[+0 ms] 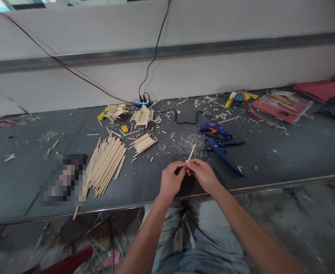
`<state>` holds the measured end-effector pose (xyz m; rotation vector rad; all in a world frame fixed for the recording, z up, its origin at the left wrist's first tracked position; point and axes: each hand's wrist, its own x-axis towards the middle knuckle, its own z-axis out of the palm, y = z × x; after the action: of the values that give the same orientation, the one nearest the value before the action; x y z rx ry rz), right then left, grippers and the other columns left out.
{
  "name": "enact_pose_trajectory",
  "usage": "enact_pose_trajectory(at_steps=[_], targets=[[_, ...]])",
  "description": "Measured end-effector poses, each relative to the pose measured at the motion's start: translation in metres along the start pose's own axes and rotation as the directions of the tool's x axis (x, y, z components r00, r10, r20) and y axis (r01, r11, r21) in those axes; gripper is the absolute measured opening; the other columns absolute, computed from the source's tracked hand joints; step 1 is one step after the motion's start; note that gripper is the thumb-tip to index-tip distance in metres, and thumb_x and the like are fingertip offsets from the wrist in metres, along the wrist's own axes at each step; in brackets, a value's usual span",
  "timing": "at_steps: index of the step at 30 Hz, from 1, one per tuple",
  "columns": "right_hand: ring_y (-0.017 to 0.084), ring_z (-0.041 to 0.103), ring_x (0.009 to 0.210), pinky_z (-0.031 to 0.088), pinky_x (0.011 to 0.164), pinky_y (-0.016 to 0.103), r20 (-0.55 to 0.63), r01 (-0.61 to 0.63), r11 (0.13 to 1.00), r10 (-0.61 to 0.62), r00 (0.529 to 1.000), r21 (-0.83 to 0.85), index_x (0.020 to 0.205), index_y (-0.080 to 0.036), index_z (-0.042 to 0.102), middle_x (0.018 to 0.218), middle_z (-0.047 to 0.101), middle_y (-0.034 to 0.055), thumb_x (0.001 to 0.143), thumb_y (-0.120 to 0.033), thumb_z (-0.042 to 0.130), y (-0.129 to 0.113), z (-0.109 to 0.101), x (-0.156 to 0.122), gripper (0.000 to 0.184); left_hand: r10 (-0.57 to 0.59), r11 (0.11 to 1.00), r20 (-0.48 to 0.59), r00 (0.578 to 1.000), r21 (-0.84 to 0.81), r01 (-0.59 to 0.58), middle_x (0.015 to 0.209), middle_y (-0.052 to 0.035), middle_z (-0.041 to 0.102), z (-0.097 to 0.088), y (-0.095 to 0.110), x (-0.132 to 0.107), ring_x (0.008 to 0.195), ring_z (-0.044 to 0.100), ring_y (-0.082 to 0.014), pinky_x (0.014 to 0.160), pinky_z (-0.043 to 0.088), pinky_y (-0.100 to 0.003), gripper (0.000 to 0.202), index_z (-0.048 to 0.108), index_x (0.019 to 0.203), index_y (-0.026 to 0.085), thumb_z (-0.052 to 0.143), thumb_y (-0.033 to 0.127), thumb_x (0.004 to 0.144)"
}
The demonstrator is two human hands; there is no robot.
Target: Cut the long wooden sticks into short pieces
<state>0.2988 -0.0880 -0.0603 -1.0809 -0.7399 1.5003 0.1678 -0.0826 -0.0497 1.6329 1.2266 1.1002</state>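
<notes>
Both hands meet above the front of the dark table. A short wooden stick (192,151) points up and away from between their fingertips. My right hand (203,173) pinches its lower end with thumb and fingers. My left hand (171,178) is closed at the same end, fingertips touching there; the exact grip is partly hidden. To the right lie a blue cutter (224,156) with its handles apart and a blue glue gun (215,129). On the left are a pile of wooden sticks (107,165) and a small stick panel (143,144).
Behind stand a small stick-built model (143,116) and another stick piece (115,113). A blue power socket (142,103) with cables sits at the wall. Stick scraps and shavings (181,144) litter the middle. Red sheets (281,108) lie at the right; the table's front edge (258,187) is close.
</notes>
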Motion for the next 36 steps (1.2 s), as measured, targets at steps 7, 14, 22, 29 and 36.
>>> enact_pose_trajectory(at_steps=[7, 14, 22, 29, 36], targets=[[0.01, 0.052, 0.057, 0.042, 0.055, 0.023, 0.008, -0.034, 0.998, 0.035, 0.999, -0.05, 0.073, -0.015, 0.064, 0.064, 0.06, 0.0007, 0.067, -0.035, 0.067, -0.016, 0.011, -0.001, 0.021, -0.017, 1.0, -0.04, 0.999, -0.012, 0.017, 0.091, -0.0044, 0.068, -0.004, 0.007, -0.001, 0.086, 0.063, -0.0146, 0.082, 0.047, -0.028, 0.018, 0.066, 0.09, 0.018, 0.055, 0.022, 0.077], [0.01, 0.052, 0.056, 0.042, 0.051, 0.022, 0.078, -0.069, 0.996, 0.073, 0.994, -0.055, 0.071, -0.015, 0.063, 0.063, 0.059, 0.0008, 0.067, -0.033, 0.066, -0.051, 0.028, -0.006, 0.018, -0.033, 0.999, -0.071, 0.997, -0.026, 0.031, 0.094, -0.0029, 0.067, -0.019, 0.036, -0.002, 0.084, 0.062, -0.0136, 0.081, 0.047, -0.026, 0.021, 0.065, 0.093, 0.021, 0.05, 0.017, 0.078], [0.01, 0.053, 0.057, 0.043, 0.051, 0.023, 0.092, -0.041, 0.995, 0.05, 0.994, -0.096, 0.072, -0.016, 0.064, 0.063, 0.06, 0.0013, 0.068, -0.033, 0.065, -0.06, 0.036, -0.007, 0.018, -0.041, 0.999, -0.165, 0.985, -0.025, 0.037, 0.092, -0.0022, 0.067, -0.02, 0.042, -0.002, 0.083, 0.062, -0.0136, 0.079, 0.049, -0.025, 0.018, 0.066, 0.091, 0.021, 0.055, 0.019, 0.076], [0.011, 0.053, 0.056, 0.044, 0.052, 0.023, 0.067, -0.022, 0.995, 0.029, 0.997, -0.102, 0.071, -0.017, 0.063, 0.062, 0.06, 0.0006, 0.067, -0.032, 0.065, -0.052, 0.041, -0.004, 0.016, -0.043, 0.999, -0.196, 0.98, -0.013, 0.041, 0.088, -0.0029, 0.067, -0.021, 0.041, -0.004, 0.079, 0.062, -0.0135, 0.075, 0.049, -0.025, 0.017, 0.066, 0.089, 0.02, 0.055, 0.022, 0.077], [0.01, 0.05, 0.053, 0.04, 0.051, 0.023, 0.004, -0.039, 0.995, 0.04, 0.999, -0.096, 0.067, -0.017, 0.061, 0.058, 0.056, -0.0012, 0.065, -0.035, 0.066, -0.049, 0.04, -0.004, 0.019, -0.023, 0.999, -0.178, 0.984, 0.028, 0.028, 0.089, -0.0016, 0.067, -0.019, 0.038, -0.003, 0.081, 0.062, -0.0127, 0.076, 0.048, -0.023, 0.017, 0.066, 0.09, 0.022, 0.055, 0.019, 0.077]])
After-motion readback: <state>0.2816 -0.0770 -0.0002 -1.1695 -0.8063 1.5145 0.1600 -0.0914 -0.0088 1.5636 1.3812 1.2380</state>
